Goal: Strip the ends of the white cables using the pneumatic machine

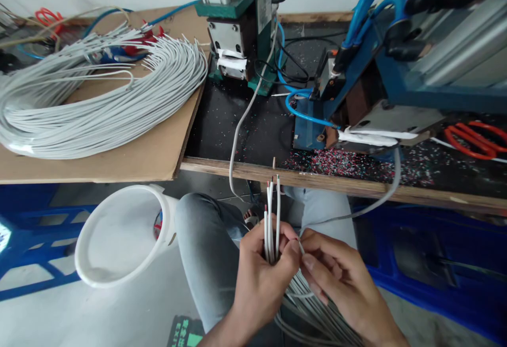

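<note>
My left hand (265, 273) is closed around several white cables (271, 231) that stand upright out of the fist, with small coloured wire ends at their tips. Its thumb and forefinger also meet at the end of one more cable. Close against it, my right hand (340, 273) pinches that single white cable (301, 247) between thumb and fingers. Below both hands a bundle of grey-white cables (317, 310) hangs across my lap. The far ends of the bundle run out of view.
A large coil of white cable (119, 120) lies on cardboard (166, 162) at left. Two pneumatic presses, one green (229, 9) and one blue (340, 99), stand on the bench. Coloured scraps (340, 162) and orange-handled scissors (471, 141) lie at right. A white bucket (119, 278) stands below.
</note>
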